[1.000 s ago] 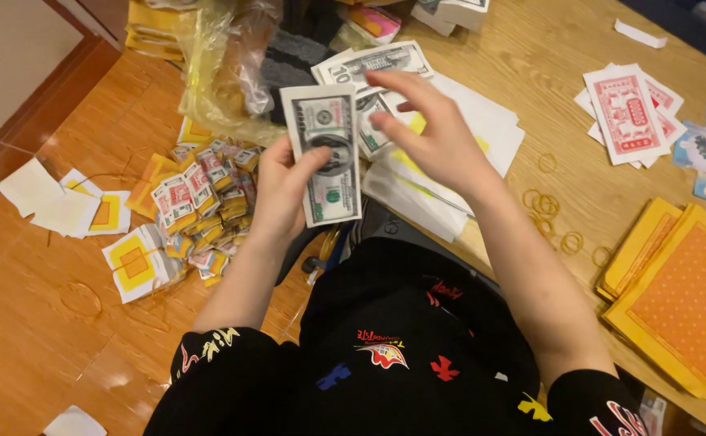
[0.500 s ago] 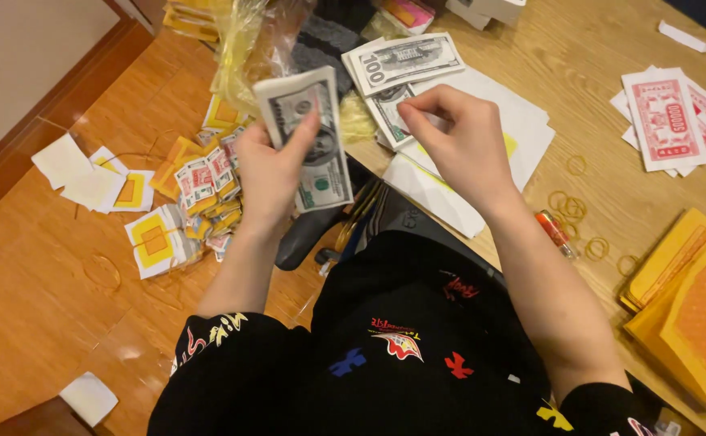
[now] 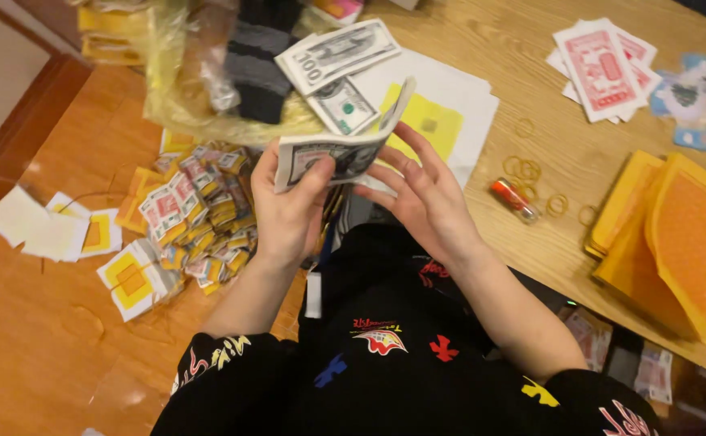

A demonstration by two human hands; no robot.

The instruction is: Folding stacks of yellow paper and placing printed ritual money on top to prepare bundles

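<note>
The stack of banknotes (image 3: 328, 157) now lies nearly flat at chest height over the table edge (image 3: 482, 234); half a second ago it stood upright, so counting has shifted to fanning. Its long axis runs left to right, the far end peeling upward. The left hand (image 3: 288, 210) pinches the near end, thumb on top. The right hand (image 3: 421, 194) has fingers spread beneath the lifted notes, possibly flicking one. Beyond the stack lie loose banknotes (image 3: 341, 52); right of it, rubber bands (image 3: 526, 169) and orange paper sheets (image 3: 676, 234).
</note>
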